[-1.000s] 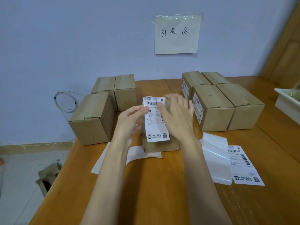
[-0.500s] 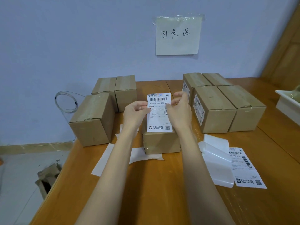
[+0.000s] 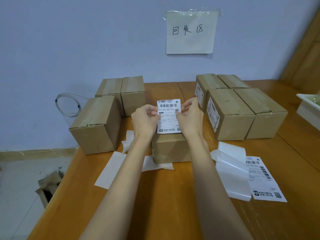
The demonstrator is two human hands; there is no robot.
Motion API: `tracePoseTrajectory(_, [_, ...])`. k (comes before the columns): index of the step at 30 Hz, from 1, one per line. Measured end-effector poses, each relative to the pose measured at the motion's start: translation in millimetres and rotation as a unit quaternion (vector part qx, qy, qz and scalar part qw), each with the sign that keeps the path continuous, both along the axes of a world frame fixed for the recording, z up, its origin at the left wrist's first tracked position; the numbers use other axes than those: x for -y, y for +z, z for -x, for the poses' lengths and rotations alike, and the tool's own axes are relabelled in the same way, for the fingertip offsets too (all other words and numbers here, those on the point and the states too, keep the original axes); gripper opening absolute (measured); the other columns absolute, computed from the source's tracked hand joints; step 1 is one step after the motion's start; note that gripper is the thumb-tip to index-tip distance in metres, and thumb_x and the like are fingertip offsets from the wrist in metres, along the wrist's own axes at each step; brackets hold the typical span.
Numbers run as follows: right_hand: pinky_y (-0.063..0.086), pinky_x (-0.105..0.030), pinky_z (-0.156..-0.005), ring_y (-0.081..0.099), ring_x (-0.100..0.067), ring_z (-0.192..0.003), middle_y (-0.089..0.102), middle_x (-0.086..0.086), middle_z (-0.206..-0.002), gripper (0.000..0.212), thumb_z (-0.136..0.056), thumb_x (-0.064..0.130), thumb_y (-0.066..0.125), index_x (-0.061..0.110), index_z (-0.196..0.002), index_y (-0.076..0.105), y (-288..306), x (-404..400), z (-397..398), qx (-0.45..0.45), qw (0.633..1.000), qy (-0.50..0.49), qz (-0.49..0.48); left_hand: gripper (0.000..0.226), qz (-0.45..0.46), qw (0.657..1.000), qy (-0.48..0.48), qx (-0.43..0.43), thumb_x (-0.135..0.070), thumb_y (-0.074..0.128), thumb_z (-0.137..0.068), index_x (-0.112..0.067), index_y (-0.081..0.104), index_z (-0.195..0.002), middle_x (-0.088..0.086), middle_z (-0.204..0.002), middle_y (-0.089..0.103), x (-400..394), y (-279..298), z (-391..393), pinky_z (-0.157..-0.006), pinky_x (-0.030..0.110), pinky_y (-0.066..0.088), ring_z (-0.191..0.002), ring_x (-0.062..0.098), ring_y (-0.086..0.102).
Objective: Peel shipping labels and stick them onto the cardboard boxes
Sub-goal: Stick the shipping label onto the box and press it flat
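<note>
- The shipping label (image 3: 167, 116) is held upright, print toward the camera, just above the top of the middle cardboard box (image 3: 171, 148); its lower edge is at the box's top, though I cannot tell whether it touches.
- The left hand (image 3: 144, 121) pinches the label's left edge, its grip pressed together on the paper between thumb and fingertips.
- The right hand (image 3: 191, 116) pinches the right edge the same way.
- The box stands on the wooden surface (image 3: 164, 201), with white backing sheets (image 3: 110, 172) lying flat under and beside it to the left.
- To the right lie a curled glossy backing strip (image 3: 232, 172) and another printed label (image 3: 265, 181), partly overlapped by it.
- Three unlabelled boxes (image 3: 97, 125) stand at the left; four boxes (image 3: 230, 113) at the right, two showing labels on their sides.
- A taped paper sign (image 3: 190, 32) hangs on the wall.
</note>
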State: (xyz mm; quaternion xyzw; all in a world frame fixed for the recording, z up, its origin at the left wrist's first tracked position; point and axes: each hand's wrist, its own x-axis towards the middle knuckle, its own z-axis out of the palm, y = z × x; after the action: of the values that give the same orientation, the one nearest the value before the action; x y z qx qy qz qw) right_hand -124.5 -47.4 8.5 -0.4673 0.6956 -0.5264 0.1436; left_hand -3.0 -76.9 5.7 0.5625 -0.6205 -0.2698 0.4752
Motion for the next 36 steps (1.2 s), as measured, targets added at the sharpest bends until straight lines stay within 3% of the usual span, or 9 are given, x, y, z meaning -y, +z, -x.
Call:
tracePoseTrajectory(6, [0.039, -0.009, -0.042, 0.059, -0.013, -0.091, 0.058, -0.006, -0.114, 0.013, -0.092, 0.005, 0.059, 0.011, -0.099, 0.049, -2.7, 1.7, 0.1, -0.034, 0.999, -0.013, -0.036, 0.017, -0.003, 1.000, 0.004, 0.023, -0.007, 0.072, -0.080, -0.013, 0.072, -0.096, -0.002, -0.085, 0.067, 2.6, -3.5, 5.0, -0.059, 0.009, 0.041, -0.083, 0.014, 0.066])
tracePoseTrajectory(12, [0.036, -0.012, -0.046, 0.048, -0.011, -0.091, 0.052, -0.004, -0.116, 0.024, -0.087, 0.002, 0.063, 0.010, -0.105, 0.051, -1.5, 0.2, 0.8, -0.074, 0.995, 0.003, -0.061, 0.016, 0.008, 0.997, 0.020, 0.069, -0.005, 0.070, -0.080, -0.014, 0.070, -0.094, 0.000, -0.089, 0.069, 1.4, -3.1, 8.9, -0.072, 0.027, 0.052, -0.085, 0.016, 0.067])
tracePoseTrajectory(16, [0.039, -0.012, -0.053, 0.048, -0.011, -0.098, 0.049, -0.004, -0.119, 0.028, -0.086, 0.003, 0.065, 0.011, -0.109, 0.051, -2.6, 0.6, -0.2, -0.090, 0.994, 0.007, -0.065, 0.016, 0.030, 0.994, 0.024, 0.099, -0.006, 0.071, -0.081, -0.012, 0.069, -0.095, 0.001, -0.094, 0.069, -2.4, -3.6, 11.6, -0.063, 0.020, 0.049, -0.084, 0.015, 0.066])
tracePoseTrajectory(19, [0.048, -0.019, -0.071, 0.047, -0.012, -0.098, 0.050, -0.004, -0.122, 0.029, -0.086, 0.004, 0.065, 0.012, -0.110, 0.051, -3.3, 0.4, -0.9, -0.107, 0.992, -0.001, -0.073, 0.017, 0.041, 0.991, 0.028, 0.126, -0.009, 0.071, -0.083, -0.012, 0.068, -0.099, 0.004, -0.101, 0.067, -5.8, -4.2, 13.8, -0.056, 0.011, 0.041, -0.086, 0.016, 0.066])
tracePoseTrajectory(21, [0.043, -0.026, -0.092, 0.047, -0.011, -0.099, 0.051, -0.002, -0.123, 0.028, -0.086, 0.006, 0.064, 0.014, -0.110, 0.051, -4.2, -0.2, -1.9, -0.125, 0.989, -0.013, -0.082, 0.018, 0.052, 0.988, 0.031, 0.145, -0.009, 0.069, -0.084, -0.011, 0.067, -0.102, 0.007, -0.104, 0.065, -8.0, -3.6, 15.6, -0.061, 0.019, 0.049, -0.089, 0.019, 0.065])
tracePoseTrajectory(24, [0.032, -0.029, -0.097, 0.049, -0.015, -0.110, 0.050, -0.001, -0.124, 0.029, -0.086, 0.005, 0.063, 0.016, -0.110, 0.051, -7.9, -1.1, -7.0, -0.157, 0.984, -0.026, -0.077, 0.019, 0.079, 0.980, 0.030, 0.178, -0.008, 0.065, -0.086, -0.009, 0.064, -0.104, 0.009, -0.108, 0.059, -14.6, -3.4, 18.9, -0.065, 0.027, 0.046, -0.086, 0.023, 0.062])
tracePoseTrajectory(30, [0.026, -0.032, -0.100, 0.027, -0.028, -0.130, 0.015, 0.000, -0.157, 0.055, -0.077, 0.006, 0.067, 0.026, -0.123, 0.046, -5.6, -2.8, -6.1, -0.238, 0.963, -0.102, -0.076, 0.012, 0.121, 0.972, 0.079, 0.185, -0.012, 0.062, -0.090, -0.011, 0.052, -0.097, 0.005, -0.107, 0.037, -23.1, -10.9, 24.7, -0.050, 0.026, 0.046, -0.063, 0.021, 0.055])
tracePoseTrajectory(32, [0.027, -0.030, -0.099, 0.028, -0.028, -0.128, 0.022, -0.003, -0.152, 0.052, -0.077, 0.006, 0.068, 0.025, -0.121, 0.048, -4.1, -3.3, -4.4, -0.230, 0.965, -0.102, -0.074, 0.018, 0.124, 0.966, 0.105, 0.201, -0.017, 0.064, -0.089, -0.012, 0.051, -0.101, 0.006, -0.110, 0.038, -24.1, -10.5, 29.0, -0.051, 0.023, 0.039, -0.065, 0.018, 0.052])
tracePoseTrajectory(36, [0.030, -0.027, -0.091, 0.036, -0.023, -0.114, 0.041, -0.003, -0.128, 0.037, -0.079, 0.008, 0.068, 0.021, -0.109, 0.052, -7.2, -4.6, -7.6, -0.258, 0.958, -0.115, -0.056, 0.069, 0.147, 0.937, 0.154, 0.278, -0.018, 0.080, -0.067, -0.018, 0.045, -0.127, 0.013, -0.116, 0.043, -19.0, -4.3, 24.1, -0.081, 0.032, 0.039, -0.102, 0.027, 0.043])
